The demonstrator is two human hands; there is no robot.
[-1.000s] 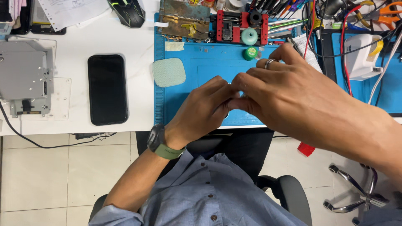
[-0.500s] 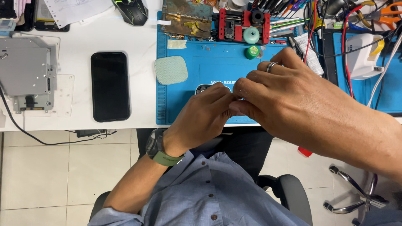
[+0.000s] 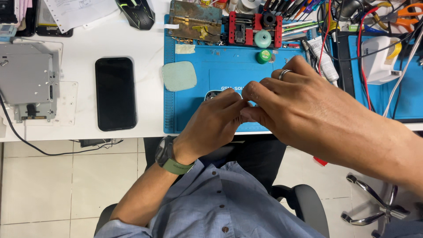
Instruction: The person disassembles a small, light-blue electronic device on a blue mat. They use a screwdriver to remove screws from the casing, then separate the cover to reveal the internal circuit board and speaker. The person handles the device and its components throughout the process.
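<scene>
We have both hands meeting over the front edge of the blue mat (image 3: 211, 66). Left hand (image 3: 211, 125) and right hand (image 3: 299, 110) are fingertip to fingertip, fingers bunched and pressed together around something small. We can't tell what is pinched; the fingers hide it.

Under the left fingertips a dark phone part (image 3: 213, 94) pokes out, rounded corner showing. It lies flat on the mat, touching or just under the hands. Only that corner is visible, so we can't call its long axis or which way it points. Likely kept on the mat because it's the work surface, close to the body for fine finger work.

Right hand wears 1 ring (image 3: 284, 73); left wrist has a watch (image 3: 169, 158) with a green strap.

Rest is parked clear of the hands:
- Black phone (image 3: 115, 93) on the white desk (image 3: 88, 44), left of the mat, screen up, long axis running away from us.
- Pale green pad (image 3: 179, 76) at the mat's left edge, near the hands but apart.
- Red jig (image 3: 253, 27) and green tin (image 3: 264, 56) at the far side of the mat.
- Grey metal box (image 3: 28, 83) far left.
- Mouse (image 3: 136, 13) at the top.
</scene>
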